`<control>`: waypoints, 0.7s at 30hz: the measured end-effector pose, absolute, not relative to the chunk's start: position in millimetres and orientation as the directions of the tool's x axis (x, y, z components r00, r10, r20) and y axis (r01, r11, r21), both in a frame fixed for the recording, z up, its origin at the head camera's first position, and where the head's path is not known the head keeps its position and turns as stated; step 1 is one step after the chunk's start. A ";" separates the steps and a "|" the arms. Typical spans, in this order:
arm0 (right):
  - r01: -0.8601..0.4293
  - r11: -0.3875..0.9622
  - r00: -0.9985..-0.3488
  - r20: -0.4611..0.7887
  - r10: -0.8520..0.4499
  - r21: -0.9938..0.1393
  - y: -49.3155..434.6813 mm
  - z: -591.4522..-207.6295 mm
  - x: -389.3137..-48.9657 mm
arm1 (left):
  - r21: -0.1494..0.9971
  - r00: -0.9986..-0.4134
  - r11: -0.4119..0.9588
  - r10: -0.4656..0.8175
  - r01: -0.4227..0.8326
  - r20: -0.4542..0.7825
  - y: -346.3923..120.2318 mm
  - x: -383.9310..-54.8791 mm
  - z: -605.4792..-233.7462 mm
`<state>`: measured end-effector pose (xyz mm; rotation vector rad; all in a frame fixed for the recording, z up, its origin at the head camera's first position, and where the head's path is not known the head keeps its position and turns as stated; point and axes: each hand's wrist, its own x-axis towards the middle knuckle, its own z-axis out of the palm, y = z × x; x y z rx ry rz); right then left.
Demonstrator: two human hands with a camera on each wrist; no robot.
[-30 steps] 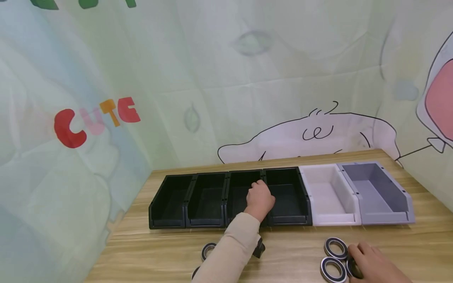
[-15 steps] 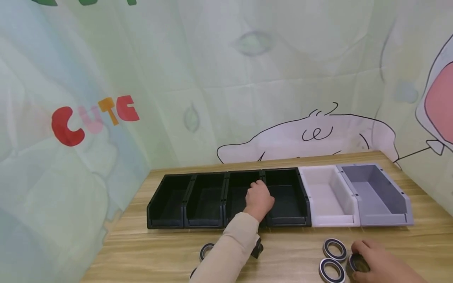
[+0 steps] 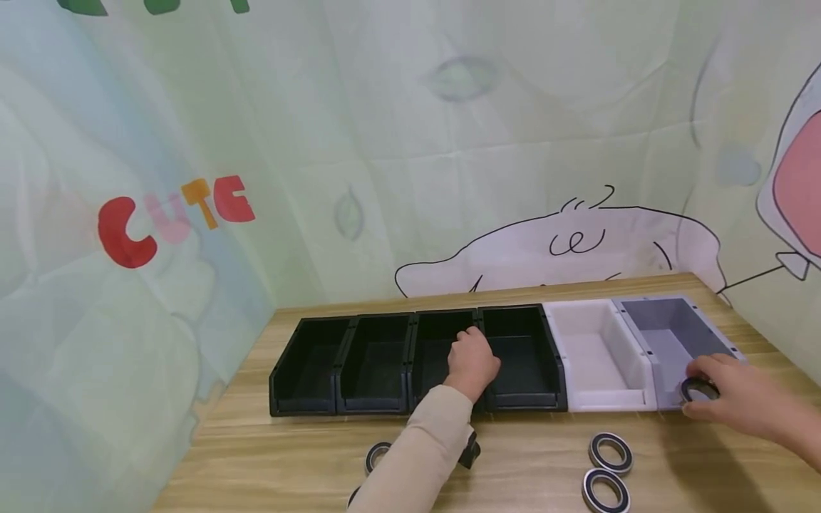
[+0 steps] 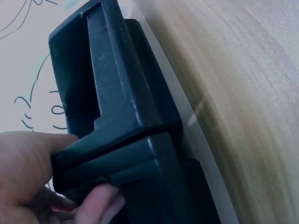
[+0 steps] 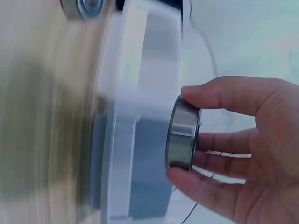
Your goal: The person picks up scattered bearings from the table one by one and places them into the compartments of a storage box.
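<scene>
My left hand point(image 3: 473, 363) grips the adjoining side walls of two black bins, the third bin point(image 3: 432, 356) and the fourth bin point(image 3: 522, 363) from the left. In the left wrist view the thumb lies on one side of the doubled wall point(image 4: 110, 151) and the fingers curl on the other. With thumb and fingertips, my right hand point(image 3: 744, 395) holds a ball bearing point(image 5: 182, 135) by its outer rim, raised over the front of the grey bin point(image 3: 689, 342). Two more bearings lie on the table, a farther bearing point(image 3: 595, 453) and a nearer bearing point(image 3: 589, 493).
A white bin point(image 3: 593, 349) stands between the black bins and the grey one, all in one row on the wooden table point(image 3: 256, 456). Left of the beige sleeve point(image 3: 417, 449) lies another bearing point(image 3: 370, 459), with one more partly hidden. A printed cloth point(image 3: 321, 178) hangs behind.
My right hand has picked up one bearing from beside the other two and carried it forward and right, up to the grey bin. The left hand stays where it was.
</scene>
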<state>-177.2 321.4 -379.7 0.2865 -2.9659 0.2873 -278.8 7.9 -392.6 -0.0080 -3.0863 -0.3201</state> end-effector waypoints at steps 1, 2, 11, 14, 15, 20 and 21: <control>-0.201 0.964 -0.973 0.150 -0.176 -0.174 326.1 -378.4 -182.3 | 0.203 -0.999 0.979 0.000 0.008 0.039 8.0 -278.6 -392.6; -0.199 0.965 -0.975 0.138 -0.176 -0.173 330.3 -377.9 -187.3 | 0.204 -0.999 0.979 -0.003 0.005 0.038 8.2 -278.5 -392.6; -0.176 0.965 -0.983 0.095 -0.160 -0.193 345.4 -384.5 -220.3 | 0.211 -0.999 0.977 -0.008 0.002 0.044 9.7 -276.9 -393.1; -0.151 0.967 -0.988 0.067 -0.140 -0.206 346.2 -385.9 -230.7 | 0.195 -0.999 0.981 -0.002 0.007 0.044 10.7 -276.8 -393.5; -0.145 0.967 -0.989 0.060 -0.135 -0.208 346.7 -386.7 -234.0 | 0.189 -0.999 0.982 0.001 0.009 0.042 11.2 -277.0 -393.6; -0.138 0.972 -0.990 0.055 -0.130 -0.190 347.1 -394.2 -248.7 | 0.163 -0.999 0.987 0.006 0.011 0.031 12.6 -278.3 -393.1; -0.139 0.972 -0.990 0.052 -0.131 -0.191 346.8 -396.2 -251.3 | 0.160 -1.000 0.987 0.004 0.009 0.030 12.8 -278.4 -392.9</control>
